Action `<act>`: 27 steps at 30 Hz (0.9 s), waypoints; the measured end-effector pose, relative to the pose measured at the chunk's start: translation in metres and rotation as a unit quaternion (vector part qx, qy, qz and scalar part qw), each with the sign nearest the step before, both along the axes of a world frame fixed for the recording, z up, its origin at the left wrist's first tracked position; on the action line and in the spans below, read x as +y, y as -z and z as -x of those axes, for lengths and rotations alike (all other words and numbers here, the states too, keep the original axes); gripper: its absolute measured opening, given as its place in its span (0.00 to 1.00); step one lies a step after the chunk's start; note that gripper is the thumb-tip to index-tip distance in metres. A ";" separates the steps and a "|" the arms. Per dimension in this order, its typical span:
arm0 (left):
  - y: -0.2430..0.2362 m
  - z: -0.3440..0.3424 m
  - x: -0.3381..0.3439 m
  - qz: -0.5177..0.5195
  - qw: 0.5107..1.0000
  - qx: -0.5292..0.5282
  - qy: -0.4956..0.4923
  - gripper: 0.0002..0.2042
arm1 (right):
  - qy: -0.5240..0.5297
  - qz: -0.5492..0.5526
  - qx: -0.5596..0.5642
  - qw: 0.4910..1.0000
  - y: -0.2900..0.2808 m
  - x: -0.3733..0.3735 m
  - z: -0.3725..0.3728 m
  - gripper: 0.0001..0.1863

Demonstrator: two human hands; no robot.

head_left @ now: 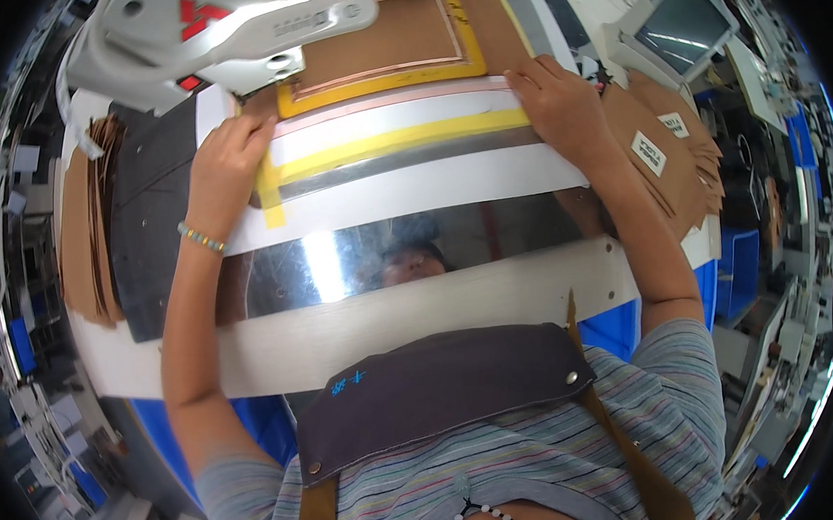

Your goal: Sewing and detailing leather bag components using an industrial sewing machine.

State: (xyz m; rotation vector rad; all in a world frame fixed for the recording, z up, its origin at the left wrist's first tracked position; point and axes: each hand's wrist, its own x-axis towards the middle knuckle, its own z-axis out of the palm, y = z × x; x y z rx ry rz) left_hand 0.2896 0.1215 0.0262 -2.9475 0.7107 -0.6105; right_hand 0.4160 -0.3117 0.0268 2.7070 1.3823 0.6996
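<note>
Item: flat template board, white with yellow tape bands and a pink strip, lying across the far half of my worktop. It reaches under the white machine head at the far left corner. A brown sheet framed in yellow sits on its far part.

My left hand: flat, palm down, fingers stretched and together, pressing on the board's left edge where a yellow tape strip runs down. It grips nothing. A beaded bracelet is on that wrist.

My right hand: palm down on the board's right far end, fingers loosely curled over the white and yellow bands, resting on it; whether they clasp the edge I cannot tell.

Worktop surface: a shiny metal plate between the board and the white near edge, mirroring light.

Left edge: a dark panel, and beside it a stack of brown cardboard pieces.

Right far corner: a second stack of brown pieces with white labels, just beside my right forearm; beyond it a small grey screen unit.

Near edge: my dark apron bib over a striped shirt.
</note>
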 end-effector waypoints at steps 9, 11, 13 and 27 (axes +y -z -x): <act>0.015 0.021 -0.008 0.118 0.987 0.072 -0.086 0.26 | 0.104 -0.061 0.085 0.989 0.017 -0.012 0.029 0.30; 0.015 0.022 -0.006 0.126 0.985 0.071 -0.091 0.25 | 0.096 -0.072 0.095 0.988 0.017 -0.013 0.027 0.29; 0.014 0.025 -0.005 0.111 0.987 0.063 -0.099 0.23 | 0.085 -0.087 0.118 0.986 0.017 -0.014 0.026 0.29; 0.009 0.033 -0.011 0.042 0.988 0.007 -0.150 0.23 | 0.099 -0.066 0.119 0.986 0.013 -0.013 0.026 0.25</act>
